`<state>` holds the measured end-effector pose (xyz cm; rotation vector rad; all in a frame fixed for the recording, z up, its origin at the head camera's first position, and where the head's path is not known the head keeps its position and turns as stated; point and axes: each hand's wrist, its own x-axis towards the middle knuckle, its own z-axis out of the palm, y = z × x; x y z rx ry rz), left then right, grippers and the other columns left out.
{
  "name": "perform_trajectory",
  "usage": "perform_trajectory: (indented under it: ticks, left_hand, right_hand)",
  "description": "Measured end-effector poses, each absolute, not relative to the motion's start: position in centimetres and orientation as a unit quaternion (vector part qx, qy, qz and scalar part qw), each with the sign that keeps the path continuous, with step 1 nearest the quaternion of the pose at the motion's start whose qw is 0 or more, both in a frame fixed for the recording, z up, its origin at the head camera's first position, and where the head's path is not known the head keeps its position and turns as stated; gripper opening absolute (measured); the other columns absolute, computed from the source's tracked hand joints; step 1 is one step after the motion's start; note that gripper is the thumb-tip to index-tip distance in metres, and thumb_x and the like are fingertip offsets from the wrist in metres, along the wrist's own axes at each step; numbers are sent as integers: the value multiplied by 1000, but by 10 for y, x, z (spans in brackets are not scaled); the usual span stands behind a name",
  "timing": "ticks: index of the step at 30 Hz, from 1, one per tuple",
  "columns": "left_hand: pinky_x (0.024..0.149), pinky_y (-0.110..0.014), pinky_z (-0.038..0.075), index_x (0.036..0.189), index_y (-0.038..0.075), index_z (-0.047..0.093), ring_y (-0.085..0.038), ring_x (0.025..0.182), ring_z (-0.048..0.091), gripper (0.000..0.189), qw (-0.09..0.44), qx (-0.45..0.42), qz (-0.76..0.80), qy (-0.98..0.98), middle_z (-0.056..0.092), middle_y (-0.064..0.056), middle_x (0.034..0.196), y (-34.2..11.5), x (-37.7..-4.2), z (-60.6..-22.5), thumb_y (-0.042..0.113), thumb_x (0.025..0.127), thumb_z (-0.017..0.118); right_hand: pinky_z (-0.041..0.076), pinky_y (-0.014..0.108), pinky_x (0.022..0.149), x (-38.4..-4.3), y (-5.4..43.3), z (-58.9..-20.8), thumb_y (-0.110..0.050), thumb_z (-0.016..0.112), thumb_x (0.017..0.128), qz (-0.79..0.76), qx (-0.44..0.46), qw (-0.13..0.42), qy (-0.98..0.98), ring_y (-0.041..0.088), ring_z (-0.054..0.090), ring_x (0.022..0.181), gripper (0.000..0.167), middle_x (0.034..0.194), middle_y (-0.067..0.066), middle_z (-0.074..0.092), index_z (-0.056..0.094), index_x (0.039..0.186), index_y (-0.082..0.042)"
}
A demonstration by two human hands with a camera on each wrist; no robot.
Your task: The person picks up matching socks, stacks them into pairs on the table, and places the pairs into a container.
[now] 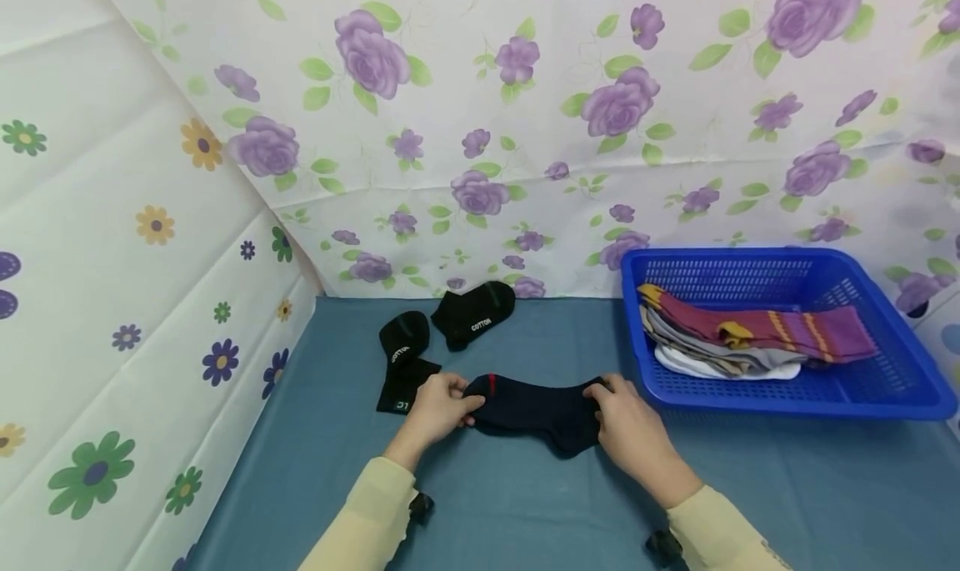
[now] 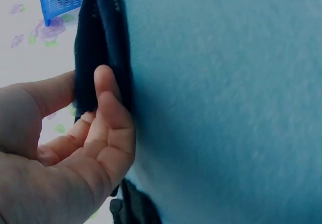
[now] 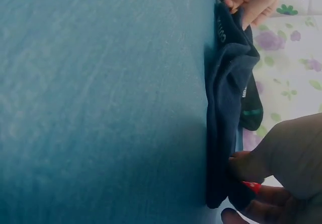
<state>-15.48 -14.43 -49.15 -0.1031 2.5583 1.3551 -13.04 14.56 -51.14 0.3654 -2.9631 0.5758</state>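
A dark navy sock (image 1: 525, 408) with a small red mark stretches sideways between the two hands, just over the blue cloth; I cannot tell whether a second sock lies under it. My left hand (image 1: 437, 406) pinches its left end between thumb and fingers. At the other end, my right hand (image 1: 633, 429) grips the fabric with thumb and fingertips. The right wrist view shows the sock (image 3: 226, 93) with folds, and a red patch by the right hand (image 3: 292, 158). Black socks lie beyond the left hand, one bent (image 1: 405, 350) and one with "COTTON" lettering (image 1: 480, 308).
A blue plastic basket (image 1: 795, 403) stands at the back right. In it lie maroon-and-yellow striped socks (image 1: 772, 329), with grey and white ones below. Blue cloth (image 1: 525, 513) covers the table. Flowered sheets (image 1: 420, 162) hang behind and at the left.
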Motion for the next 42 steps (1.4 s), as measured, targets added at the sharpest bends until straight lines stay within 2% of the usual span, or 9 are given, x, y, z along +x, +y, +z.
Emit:
perform_trajectory:
  ticks: [4,8,12,15,20,25,33,42]
  left_hand:
    - [57,-27,49,105,7,62,-18,63,66,31,84,-40,444,891,67,-5,75,-148,-156,-489,27,83,71]
    - [59,-25,48,111,11,60,-12,68,62,33,4,-46,430,902,68,-5,86,-147,-156,-487,24,83,70]
    - [63,-25,49,116,17,58,-11,80,58,32,-98,0,393,914,62,-3,101,-139,-153,-482,14,85,67]
    - [69,-25,51,124,18,53,-14,90,58,40,-131,67,347,926,57,-2,110,-129,-149,-479,6,87,62]
    - [83,-26,52,133,18,47,-13,105,55,49,-102,151,250,951,53,-1,119,-113,-141,-483,2,88,60]
    - [89,-28,49,134,15,48,-15,109,50,46,-68,184,184,963,53,-2,120,-108,-139,-494,8,89,61]
    - [93,-30,48,134,11,50,-17,113,47,48,-31,182,148,972,50,-4,125,-112,-140,-502,17,89,65]
    - [98,-35,45,129,7,54,-21,119,45,45,13,153,183,971,49,-6,129,-115,-143,-503,20,88,66]
  right_hand:
    - [46,53,92,-129,148,-507,-10,68,83,185,130,72,-971,38,50,120,24,130,16,51,66,106,-13]
    - [49,50,87,-126,146,-500,-13,68,83,183,148,94,-967,34,48,122,24,133,15,49,66,107,-14]
    - [49,49,88,-124,143,-494,-2,64,82,186,168,104,-963,33,48,122,28,132,15,51,67,108,-13]
    - [48,48,91,-125,142,-493,8,61,78,176,183,94,-963,33,50,121,39,132,16,52,65,111,-12]
    - [42,50,100,-126,141,-499,14,54,77,154,216,49,-963,32,43,131,55,139,14,47,57,126,-12]
    - [36,49,106,-127,140,-507,0,56,88,146,234,22,-961,28,36,137,47,144,10,44,50,134,-10]
    - [29,51,110,-124,145,-512,-19,60,91,137,227,-36,-964,32,25,141,55,151,13,32,40,142,-8]
    - [29,51,109,-127,152,-513,-25,58,93,172,204,-90,-960,30,13,145,59,156,9,22,34,145,-13]
